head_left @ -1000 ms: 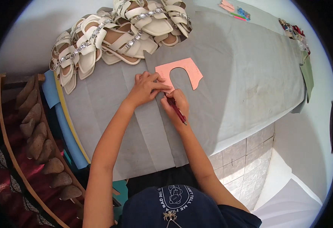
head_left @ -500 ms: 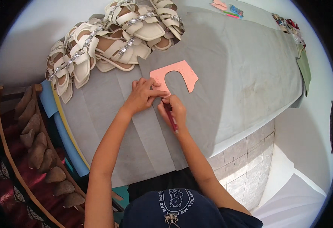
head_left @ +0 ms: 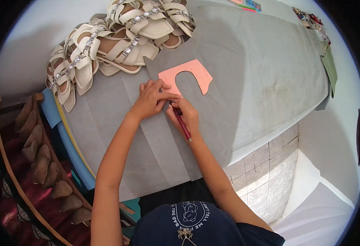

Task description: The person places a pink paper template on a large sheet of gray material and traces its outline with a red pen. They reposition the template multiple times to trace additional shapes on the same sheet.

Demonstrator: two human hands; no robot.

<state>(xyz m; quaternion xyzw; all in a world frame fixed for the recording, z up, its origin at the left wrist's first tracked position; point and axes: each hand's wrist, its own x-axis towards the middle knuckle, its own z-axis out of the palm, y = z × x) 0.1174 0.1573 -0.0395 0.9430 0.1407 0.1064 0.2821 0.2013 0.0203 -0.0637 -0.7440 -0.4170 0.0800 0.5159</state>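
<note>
A flat pink horseshoe-shaped pattern piece (head_left: 197, 69) lies on grey sheet material (head_left: 147, 160) with small markings along its edges. My left hand (head_left: 150, 99) rests over its left arm, fingers spread and pressing it down. Close by, my right hand (head_left: 187, 115) grips a dark red pen (head_left: 182, 125), its rear end slanting back toward me. The writing tip is at the near left end of the pattern, mostly hidden by my fingers. Cream strappy sandals with jewelled bands (head_left: 122, 49) are heaped beyond my left hand.
To the left stands a wooden rack (head_left: 7, 139) holding several brown, foot-shaped pieces (head_left: 42, 168). Blue rolled material (head_left: 71, 151) runs along the table's left edge. A green piece (head_left: 330, 74) hangs at the far right edge; pens (head_left: 247, 8) lie at the back. Tiled floor (head_left: 258, 172) shows below right.
The view has shifted slightly, moving the scene a little up and left. My right hand has rolled the pen a little at the pattern's edge. My left hand keeps its place on the piece.
</note>
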